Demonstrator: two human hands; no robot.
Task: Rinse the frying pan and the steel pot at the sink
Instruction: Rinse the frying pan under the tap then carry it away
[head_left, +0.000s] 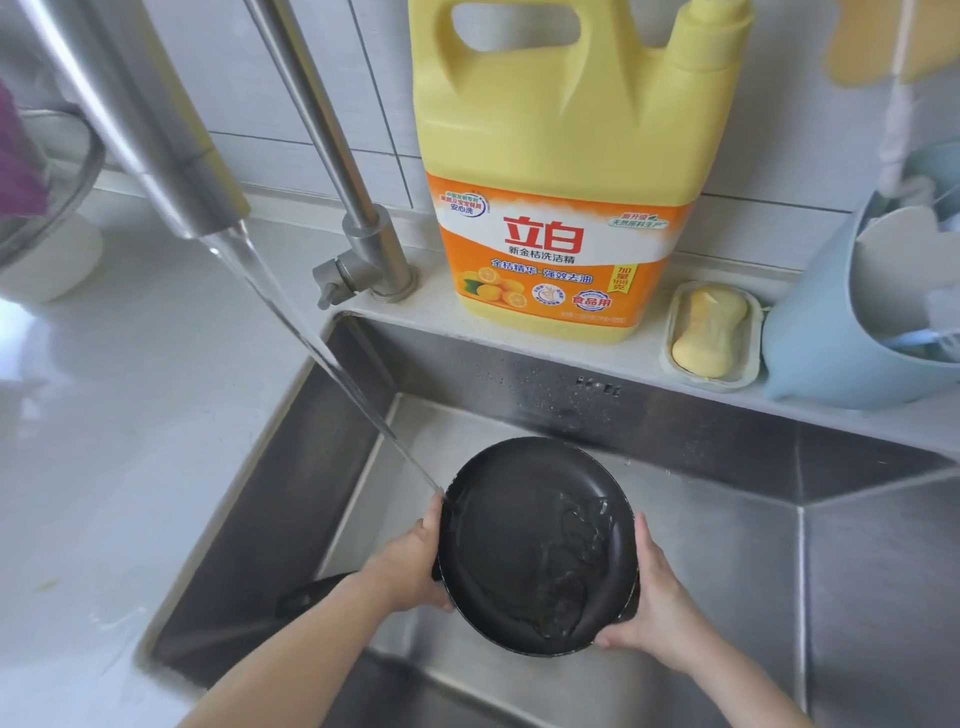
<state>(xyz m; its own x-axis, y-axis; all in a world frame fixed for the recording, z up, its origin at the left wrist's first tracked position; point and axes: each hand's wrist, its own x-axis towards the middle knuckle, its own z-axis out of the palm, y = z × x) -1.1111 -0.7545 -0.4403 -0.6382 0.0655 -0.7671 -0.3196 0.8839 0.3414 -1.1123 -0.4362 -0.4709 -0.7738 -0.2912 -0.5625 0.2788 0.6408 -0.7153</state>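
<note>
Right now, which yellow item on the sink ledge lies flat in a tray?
The yellow soap bar, lying in its pale soap dish. The yellow detergent jug stands upright, left of it.

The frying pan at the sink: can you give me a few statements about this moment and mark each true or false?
1. Both hands, left hand and right hand, hold the frying pan. True.
2. The faucet is off. False: a water stream runs to the pan's left rim.
3. The detergent jug is blue. False: it is yellow and orange.
4. A soap bar lies in a dish right of the jug. True.
</note>
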